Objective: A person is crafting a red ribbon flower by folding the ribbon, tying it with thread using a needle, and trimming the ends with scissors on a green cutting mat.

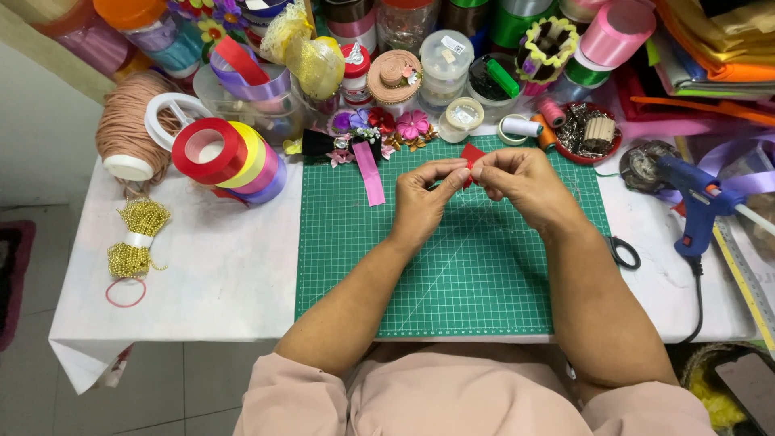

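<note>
I see 2 hands at work above the green gridded cutting mat (452, 274), which lies on the white-covered counter (218, 274). The left hand (422, 198) and the right hand (521, 182) meet over the mat's far edge, and both pinch 1 small piece of red ribbon (469, 155) between thumb and fingertips, the remaining fingers curled in. The ribbon piece is held just above the mat, not lying on it.

On the mat near the left hand I count 1 loose strip of pink ribbon (370, 173). Left of the mat stands 1 row of ribbon spools (230, 157); I make out 4 there, red, yellow, pink and lilac. Further left sit 1 large cone of peach-coloured cord (125, 133), 1 bundle of gold bead chain (137, 238) and 1 red rubber band (125, 292).

To the right of the mat I see 1 blue glue gun (698, 202) with its black cable, and 1 pair of black-handled scissors (623, 252), partly hidden by the right forearm. Behind the hands lies 1 cluster of small fabric flowers (379, 129); I cannot count them exactly.
</note>
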